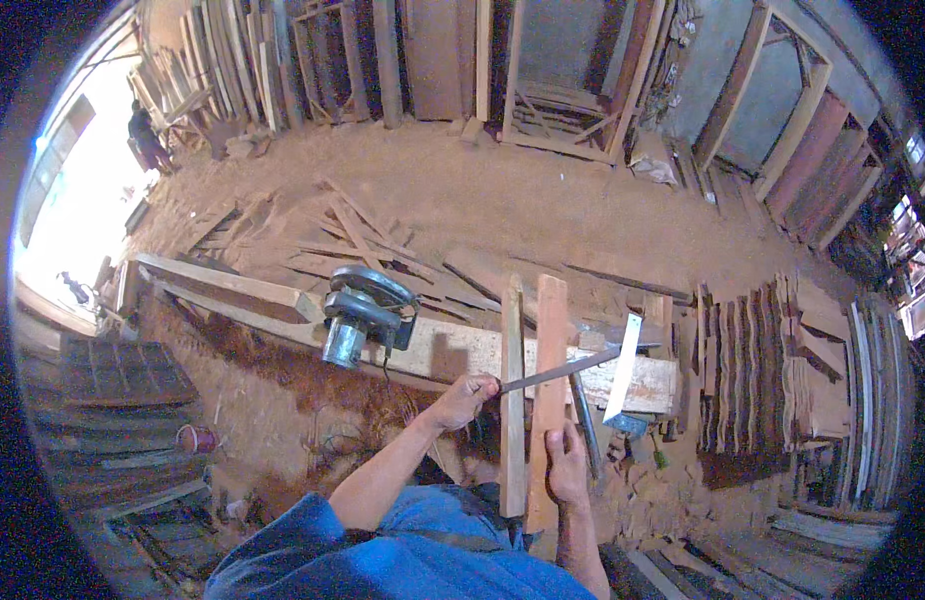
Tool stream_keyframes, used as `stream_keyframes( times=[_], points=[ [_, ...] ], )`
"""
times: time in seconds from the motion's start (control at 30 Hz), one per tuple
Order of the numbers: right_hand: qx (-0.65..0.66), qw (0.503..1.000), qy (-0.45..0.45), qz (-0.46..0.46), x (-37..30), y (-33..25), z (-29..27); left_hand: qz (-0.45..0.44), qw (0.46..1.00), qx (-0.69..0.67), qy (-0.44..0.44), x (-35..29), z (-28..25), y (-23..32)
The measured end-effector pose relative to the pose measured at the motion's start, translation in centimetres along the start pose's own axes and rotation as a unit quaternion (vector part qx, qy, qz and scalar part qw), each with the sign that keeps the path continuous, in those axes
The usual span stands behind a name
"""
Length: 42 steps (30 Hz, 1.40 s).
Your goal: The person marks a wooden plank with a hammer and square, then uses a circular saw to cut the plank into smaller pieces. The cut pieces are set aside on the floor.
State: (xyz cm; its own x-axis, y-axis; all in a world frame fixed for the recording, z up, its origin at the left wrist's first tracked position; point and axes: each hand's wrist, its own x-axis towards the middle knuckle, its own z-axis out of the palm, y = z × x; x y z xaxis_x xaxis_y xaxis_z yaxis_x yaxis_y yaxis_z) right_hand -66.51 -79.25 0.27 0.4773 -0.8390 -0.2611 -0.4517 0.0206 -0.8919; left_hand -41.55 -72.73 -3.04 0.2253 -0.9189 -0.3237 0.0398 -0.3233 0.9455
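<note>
The left hand [470,402] pinches one end of a long, thin dark strip [549,375] crossing over a pale wooden bar [513,425] and a flat reddish plank [551,335]. The right hand [569,465] curls around the plank's edge, thumb on top; both pieces lie across a rough, pale wooden table [463,350] beside a blue-handled square [624,370].

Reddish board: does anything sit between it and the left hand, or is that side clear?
Yes. The paler wooden piece lies between the left hand and the reddish board; the dark metal bar in that hand crosses both. Nothing visible separates the right hand from the board.
</note>
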Motion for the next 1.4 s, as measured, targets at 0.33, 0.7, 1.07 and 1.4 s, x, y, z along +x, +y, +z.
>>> stream_keyframes(
  times=[0.33, 0.7, 1.07, 1.4],
  points=[
    [0.231, 0.965, -0.120, 0.028, 0.2, -4.6, 3.5, -0.130, 0.989, -0.074, 0.002, -3.3, -1.0, 2.2],
    [0.114, 0.989, -0.084, -0.043, -1.4, -6.4, 6.0, 0.025, 0.924, -0.351, 0.147, -0.5, 1.2, 2.5],
    [0.216, 0.976, -0.006, 0.036, -0.9, -4.1, 5.1, -0.006, 0.953, -0.284, 0.109, -1.2, 0.9, 2.6],
    [0.457, 0.837, -0.219, 0.207, 0.9, 1.6, 3.4, -0.008, 0.933, -0.331, 0.139, -0.9, 1.2, 3.3]
  ],
)
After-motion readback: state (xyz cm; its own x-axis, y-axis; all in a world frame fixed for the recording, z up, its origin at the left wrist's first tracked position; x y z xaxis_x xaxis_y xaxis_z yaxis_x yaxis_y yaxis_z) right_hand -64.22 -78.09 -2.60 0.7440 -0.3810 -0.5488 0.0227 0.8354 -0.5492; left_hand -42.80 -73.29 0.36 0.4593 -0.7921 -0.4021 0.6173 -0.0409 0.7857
